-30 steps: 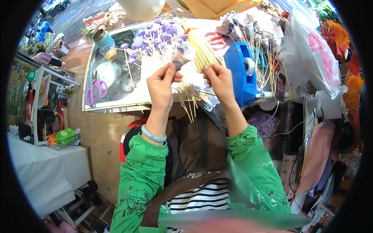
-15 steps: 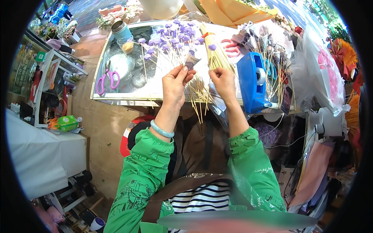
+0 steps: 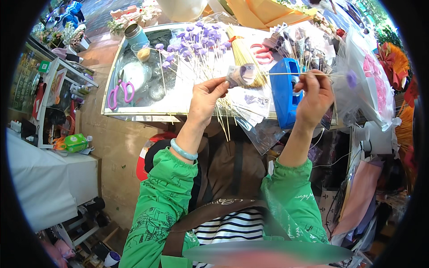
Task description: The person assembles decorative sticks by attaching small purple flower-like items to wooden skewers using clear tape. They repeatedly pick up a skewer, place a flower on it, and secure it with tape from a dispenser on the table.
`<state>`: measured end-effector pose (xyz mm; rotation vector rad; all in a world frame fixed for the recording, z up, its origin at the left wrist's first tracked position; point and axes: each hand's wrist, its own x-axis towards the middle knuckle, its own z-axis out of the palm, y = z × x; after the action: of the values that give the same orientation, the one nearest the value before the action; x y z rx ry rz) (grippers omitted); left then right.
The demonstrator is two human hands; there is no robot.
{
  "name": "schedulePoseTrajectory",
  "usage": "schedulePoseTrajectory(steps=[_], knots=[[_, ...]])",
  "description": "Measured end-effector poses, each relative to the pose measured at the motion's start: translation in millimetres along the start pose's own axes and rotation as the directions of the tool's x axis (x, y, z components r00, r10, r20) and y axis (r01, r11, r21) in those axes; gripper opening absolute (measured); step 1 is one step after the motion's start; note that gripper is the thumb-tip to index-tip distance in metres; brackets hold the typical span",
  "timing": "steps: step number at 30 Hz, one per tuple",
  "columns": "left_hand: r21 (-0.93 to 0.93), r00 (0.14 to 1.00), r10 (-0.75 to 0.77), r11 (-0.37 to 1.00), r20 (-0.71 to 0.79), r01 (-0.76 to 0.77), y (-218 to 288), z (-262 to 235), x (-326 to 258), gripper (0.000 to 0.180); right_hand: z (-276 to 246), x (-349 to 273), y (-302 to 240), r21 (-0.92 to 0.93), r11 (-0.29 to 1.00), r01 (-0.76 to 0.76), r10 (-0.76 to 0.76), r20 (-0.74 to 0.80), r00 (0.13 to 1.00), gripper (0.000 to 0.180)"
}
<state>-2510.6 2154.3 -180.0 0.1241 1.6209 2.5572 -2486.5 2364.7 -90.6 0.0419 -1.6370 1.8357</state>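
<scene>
My left hand pinches the edge of a curled banknote above the table. My right hand, fingers bent, grips a thin wooden stick held level, its left end near the banknote. A blurred purple tip shows at its right, beyond my fingers. Below the curled note lie flat purplish banknotes. Bare sticks jut over the front edge beside them. Behind the stick stands a blue tape dispenser.
Purple-tipped sticks spread across the table, beside a tied stick bundle. Purple-handled scissors and a jar are at left. Red-handled scissors, dark paper-topped sticks and a wrapped pink bouquet are at right.
My right hand has moved right and now holds a stick out level. The small folded note in my left hand now appears wider and curled, and the flat banknotes are uncovered.
</scene>
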Motion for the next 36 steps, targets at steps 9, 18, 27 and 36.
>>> schedulePoseTrajectory(steps=[9, 18, 27, 36], knots=[[0.373, 0.975, -0.014, 0.925, 0.223, -0.072, 9, 8, -8, 0.019, -6, -5, 11, -0.021, 0.969, -0.245, 0.245, 0.182, 0.952, 0.01], [0.298, 0.94, -0.117, 0.955, 0.319, 0.017, 9, 11, -6, 0.019, -6, -22, 21, -0.212, 0.928, -0.306, 0.371, 0.449, 0.813, 0.011], [0.387, 0.962, -0.021, 0.918, 0.274, -0.09, 7, 10, -8, 0.018, -15, -7, 13, 0.119, 0.991, -0.057, 0.065, -0.064, 0.996, 0.029], [0.363, 0.973, -0.003, 0.928, 0.231, -0.083, 5, 13, -8, 0.019, -4, -39, 26, -0.017, 0.994, -0.104, 0.105, 0.107, 0.989, 0.026]])
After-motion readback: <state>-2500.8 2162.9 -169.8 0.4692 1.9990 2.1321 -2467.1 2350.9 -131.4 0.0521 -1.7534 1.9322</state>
